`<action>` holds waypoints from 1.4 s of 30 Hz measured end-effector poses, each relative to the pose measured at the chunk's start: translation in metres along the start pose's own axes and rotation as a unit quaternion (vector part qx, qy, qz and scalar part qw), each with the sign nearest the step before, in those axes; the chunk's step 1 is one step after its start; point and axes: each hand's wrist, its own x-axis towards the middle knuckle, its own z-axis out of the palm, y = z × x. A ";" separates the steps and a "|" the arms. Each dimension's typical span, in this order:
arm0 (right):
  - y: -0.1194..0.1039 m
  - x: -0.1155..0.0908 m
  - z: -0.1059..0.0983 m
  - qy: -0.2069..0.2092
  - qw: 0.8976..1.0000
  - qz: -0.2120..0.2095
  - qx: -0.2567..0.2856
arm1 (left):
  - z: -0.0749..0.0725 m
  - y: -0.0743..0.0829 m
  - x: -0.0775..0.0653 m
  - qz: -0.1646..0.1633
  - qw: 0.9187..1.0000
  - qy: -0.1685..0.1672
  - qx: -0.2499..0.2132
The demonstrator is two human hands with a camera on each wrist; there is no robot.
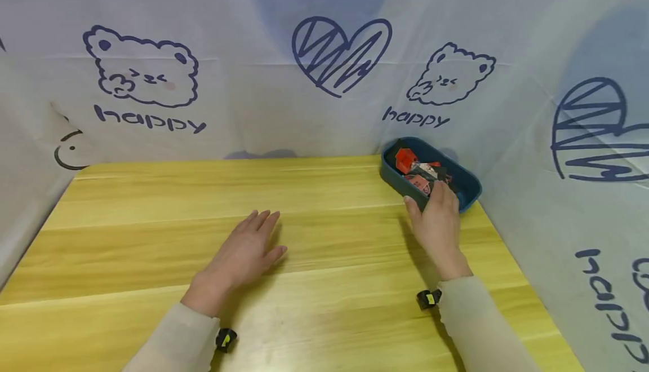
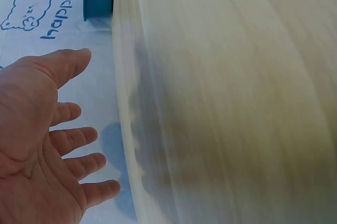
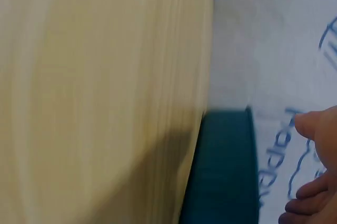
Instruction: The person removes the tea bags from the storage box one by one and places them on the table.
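A dark teal oblong plastic box (image 1: 398, 180) stands at the far right corner of the table. Inside it lie an orange-red piece (image 1: 405, 159), a pinkish printed piece (image 1: 419, 182) and several small black and white bits, too small to identify. My right hand (image 1: 437, 222) reaches over the box's near side, fingertips above the contents and thumb apart from the fingers. From the right wrist, the hand (image 3: 327, 145) shows higher than the box wall (image 3: 226, 169), with no held thing visible. Over the middle of the table hovers my left hand (image 1: 242, 253), its fingers spread and palm bare.
The yellow wood-grain table (image 1: 152, 220) ends at a white cloth (image 1: 253, 101) printed with bears, hearts and lettering, which hangs behind it and along the right side. Small black devices with yellow marks sit at the left wrist (image 1: 225, 339) and right wrist (image 1: 429, 299).
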 end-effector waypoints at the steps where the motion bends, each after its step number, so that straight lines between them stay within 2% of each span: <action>1: 0.004 0.002 0.000 0.011 1.000 0.007 -0.009 | 0.001 0.000 0.000 0.000 1.000 -0.001 0.000; 3: 0.012 0.006 0.000 0.020 0.999 0.030 -0.021 | 0.001 0.000 0.000 0.002 1.000 -0.004 -0.002; 5: 0.018 0.009 -0.001 0.009 0.998 0.062 -0.027 | 0.002 0.001 0.001 0.002 1.000 -0.009 -0.005; 10: 0.028 0.014 -0.003 -0.056 0.988 0.138 -0.031 | 0.005 0.003 0.004 0.007 1.000 -0.019 -0.021; 13: 0.032 0.016 -0.003 -0.086 0.983 0.161 -0.024 | 0.009 0.004 0.009 0.021 0.999 -0.018 -0.018; 17: 0.035 0.018 -0.001 -0.103 0.977 0.184 -0.016 | 0.015 0.008 0.018 0.037 0.999 -0.016 -0.014; 25: 0.044 0.026 0.000 -0.128 0.961 0.240 0.040 | 0.019 0.016 0.029 0.035 0.999 -0.036 -0.013; 33: 0.053 0.026 -0.004 -0.145 0.950 0.268 0.065 | 0.019 0.021 0.034 0.033 0.998 -0.045 -0.017; 42: 0.055 0.019 -0.007 -0.155 0.950 0.256 0.083 | 0.019 0.022 0.036 0.022 0.998 -0.055 -0.027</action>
